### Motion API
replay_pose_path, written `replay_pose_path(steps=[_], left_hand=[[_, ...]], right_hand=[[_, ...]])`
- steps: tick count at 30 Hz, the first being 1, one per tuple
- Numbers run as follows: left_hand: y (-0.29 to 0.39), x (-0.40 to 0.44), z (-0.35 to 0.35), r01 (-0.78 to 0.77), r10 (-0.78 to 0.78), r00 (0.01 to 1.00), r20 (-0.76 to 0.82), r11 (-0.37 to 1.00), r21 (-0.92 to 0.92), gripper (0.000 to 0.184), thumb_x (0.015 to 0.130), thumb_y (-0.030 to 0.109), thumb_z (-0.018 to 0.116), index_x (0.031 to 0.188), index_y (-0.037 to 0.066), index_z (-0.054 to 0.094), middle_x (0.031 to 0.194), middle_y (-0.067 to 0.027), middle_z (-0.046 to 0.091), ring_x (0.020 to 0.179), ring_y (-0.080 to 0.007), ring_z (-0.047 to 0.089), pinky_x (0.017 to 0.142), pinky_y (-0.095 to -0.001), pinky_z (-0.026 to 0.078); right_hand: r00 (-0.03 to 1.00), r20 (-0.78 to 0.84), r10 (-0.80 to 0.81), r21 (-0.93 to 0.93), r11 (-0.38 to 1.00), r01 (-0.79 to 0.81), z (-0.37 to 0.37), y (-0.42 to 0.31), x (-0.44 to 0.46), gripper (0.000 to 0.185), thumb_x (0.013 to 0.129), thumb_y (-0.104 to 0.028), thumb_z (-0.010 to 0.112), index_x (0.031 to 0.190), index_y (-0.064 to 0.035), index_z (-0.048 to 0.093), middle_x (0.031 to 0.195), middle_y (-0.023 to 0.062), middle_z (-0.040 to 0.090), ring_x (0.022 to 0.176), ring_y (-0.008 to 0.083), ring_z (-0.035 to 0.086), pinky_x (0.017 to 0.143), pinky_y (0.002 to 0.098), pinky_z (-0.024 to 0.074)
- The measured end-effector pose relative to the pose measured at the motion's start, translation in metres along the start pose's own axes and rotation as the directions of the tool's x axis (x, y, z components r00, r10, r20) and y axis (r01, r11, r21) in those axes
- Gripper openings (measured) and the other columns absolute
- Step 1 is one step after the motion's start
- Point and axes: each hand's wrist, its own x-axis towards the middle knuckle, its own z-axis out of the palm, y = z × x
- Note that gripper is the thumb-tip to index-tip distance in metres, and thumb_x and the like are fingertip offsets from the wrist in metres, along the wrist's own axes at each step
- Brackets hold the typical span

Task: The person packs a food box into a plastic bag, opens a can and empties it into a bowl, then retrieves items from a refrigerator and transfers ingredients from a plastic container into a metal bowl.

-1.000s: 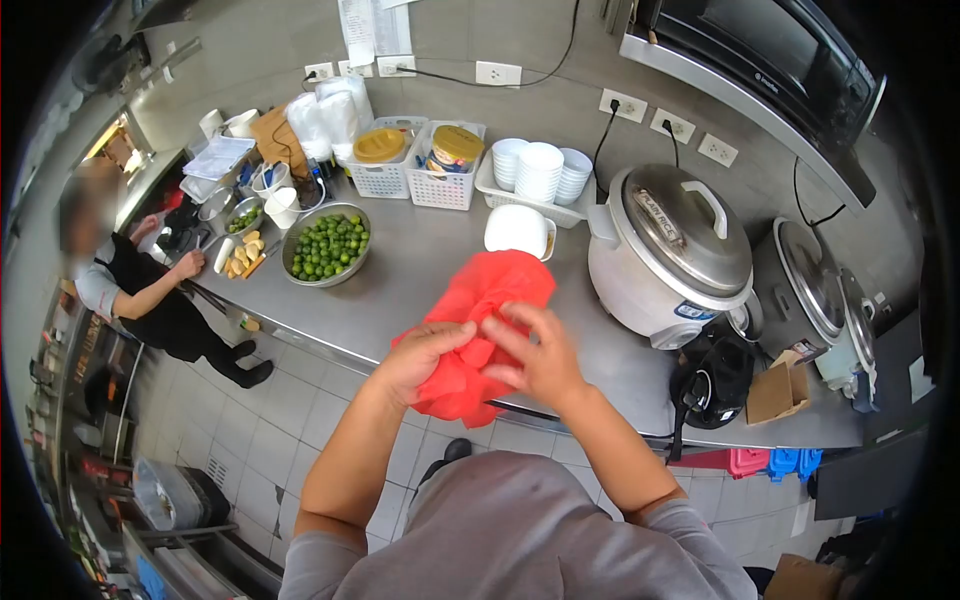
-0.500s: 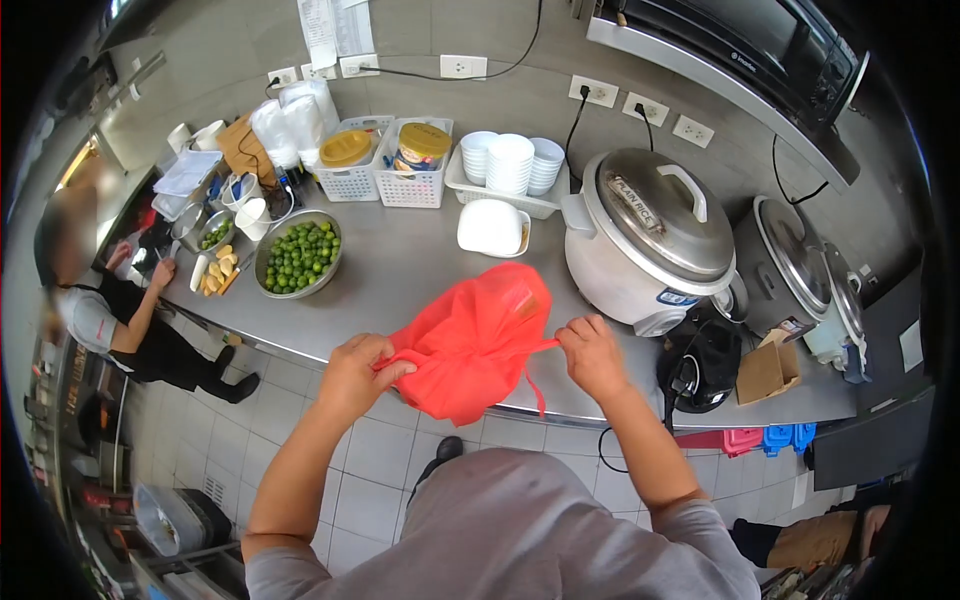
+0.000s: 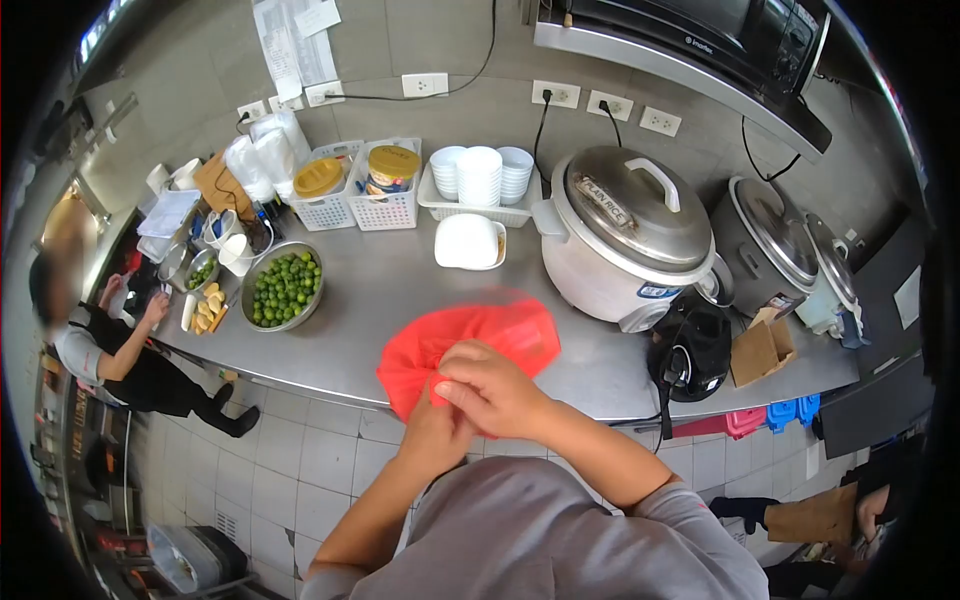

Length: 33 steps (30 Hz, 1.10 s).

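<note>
A red plastic bag (image 3: 522, 335) rests at the front edge of the steel counter, bulging with contents I cannot make out. My left hand (image 3: 432, 438) is closed on the gathered top of the bag, at its near side. Over and against it, my right hand (image 3: 485, 388) is closed too, pinching a bit of red plastic between thumb and fingers. The two hands touch, and they hide most of the bag's top and any knot there.
Behind the bag are a white container (image 3: 468, 242), stacked white bowls (image 3: 480, 178) and a large rice cooker (image 3: 625, 235). Leftward stands a bowl of green citrus (image 3: 283, 288). A black appliance (image 3: 690, 345) sits at right. A co-worker (image 3: 110, 350) works at the far left.
My hands, apart before and pulling the bag's ends outward, have come together at its top. My right hand moved left. The view has shifted slightly.
</note>
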Motion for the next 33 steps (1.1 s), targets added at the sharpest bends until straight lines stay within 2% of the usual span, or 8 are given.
replay_pose_path(steps=[2, 5, 9, 16, 21, 23, 26, 33], left_hand=[[-0.005, 0.009, 0.003, 0.022, -0.077, 0.867, -0.492, 0.993, -0.116, 0.03, 0.099, 0.011, 0.061, 0.126, -0.002, 0.064, 0.125, -0.0216, 0.065, 0.126, -0.0431, 0.056, 0.101, -0.0472, 0.049], [-0.009, 0.015, -0.003, 0.013, 0.085, 0.747, -0.659, 0.99, 0.142, 0.024, 0.102, 0.011, 0.057, 0.119, -0.002, 0.068, 0.121, -0.0229, 0.065, 0.115, -0.0431, 0.062, 0.097, -0.0475, 0.05], [-0.014, 0.022, 0.0, 0.019, -0.125, 0.684, -0.718, 0.988, -0.154, 0.023, 0.102, 0.011, 0.057, 0.118, -0.002, 0.068, 0.119, -0.0231, 0.065, 0.108, -0.0424, 0.063, 0.095, -0.0465, 0.051], [-0.012, 0.021, -0.006, 0.054, 0.116, 0.761, -0.638, 0.969, 0.241, 0.031, 0.095, 0.013, 0.065, 0.122, -0.003, 0.065, 0.119, -0.0211, 0.064, 0.11, -0.0399, 0.062, 0.095, -0.0439, 0.052], [0.002, 0.014, -0.005, 0.028, 0.186, 0.757, -0.627, 0.948, 0.316, 0.028, 0.109, 0.02, 0.057, 0.121, -0.003, 0.066, 0.119, -0.0159, 0.065, 0.109, -0.0326, 0.065, 0.095, -0.0422, 0.053], [-0.001, 0.01, -0.002, -0.041, -0.356, 0.665, -0.657, 0.861, -0.507, 0.028, 0.111, 0.02, 0.054, 0.121, -0.004, 0.065, 0.129, -0.0129, 0.064, 0.115, -0.0262, 0.065, 0.098, -0.0376, 0.053], [-0.013, 0.013, -0.011, -0.143, -0.58, 0.695, -0.425, 0.468, -0.872, 0.029, 0.113, 0.019, 0.049, 0.122, -0.003, 0.065, 0.129, -0.011, 0.065, 0.116, -0.0219, 0.064, 0.099, -0.0349, 0.053], [0.003, 0.016, 0.0, -0.065, -0.094, 0.73, -0.677, 0.976, -0.206, 0.028, 0.112, 0.016, 0.051, 0.123, -0.005, 0.067, 0.121, -0.0165, 0.07, 0.116, -0.0224, 0.065, 0.1, -0.0336, 0.051]], right_hand=[[0.993, -0.101, 0.064, 0.479, 0.878, -0.008, 0.015, 0.015, 0.0, 0.022, 0.105, -0.021, 0.063, 0.116, -0.0031, 0.069, 0.111, 0.0105, 0.066, 0.108, 0.0267, 0.063, 0.098, 0.0377, 0.0489], [0.899, -0.015, 0.437, 0.822, 0.517, -0.238, 0.025, 0.022, -0.005, 0.023, 0.108, -0.019, 0.059, 0.118, -0.0009, 0.068, 0.113, 0.0099, 0.066, 0.111, 0.0219, 0.062, 0.1, 0.0351, 0.0471], [0.951, -0.002, 0.308, 0.551, 0.794, -0.256, 0.035, 0.038, -0.003, 0.02, 0.108, -0.016, 0.056, 0.113, -0.0016, 0.068, 0.107, 0.0098, 0.066, 0.104, 0.0225, 0.063, 0.094, 0.0346, 0.0494], [0.838, 0.195, 0.51, 0.369, 0.753, -0.544, 0.009, 0.031, 0.017, 0.014, 0.101, -0.013, 0.064, 0.104, -0.0019, 0.072, 0.091, 0.006, 0.068, 0.086, 0.018, 0.066, 0.078, 0.0343, 0.0512], [0.858, -0.109, 0.503, 0.159, 0.86, -0.484, 0.024, 0.024, 0.013, 0.018, 0.094, -0.022, 0.071, 0.093, -0.0034, 0.074, 0.084, 0.0165, 0.07, 0.078, 0.0333, 0.067, 0.071, 0.0441, 0.0508], [0.831, -0.144, 0.537, 0.294, 0.825, -0.483, 0.033, 0.02, 0.008, 0.019, 0.094, -0.022, 0.071, 0.094, -0.0031, 0.075, 0.084, 0.0159, 0.07, 0.079, 0.0314, 0.067, 0.071, 0.0429, 0.0506], [0.824, -0.19, 0.534, 0.333, 0.825, -0.458, 0.038, 0.016, 0.004, 0.02, 0.095, -0.022, 0.071, 0.093, -0.0025, 0.076, 0.084, 0.0152, 0.071, 0.079, 0.0307, 0.067, 0.071, 0.0422, 0.0506], [0.908, -0.268, 0.323, 0.192, 0.941, -0.279, 0.044, 0.033, 0.007, 0.01, 0.095, -0.014, 0.07, 0.099, -0.0059, 0.075, 0.086, 0.0117, 0.064, 0.083, 0.0314, 0.065, 0.07, 0.0418, 0.05]])
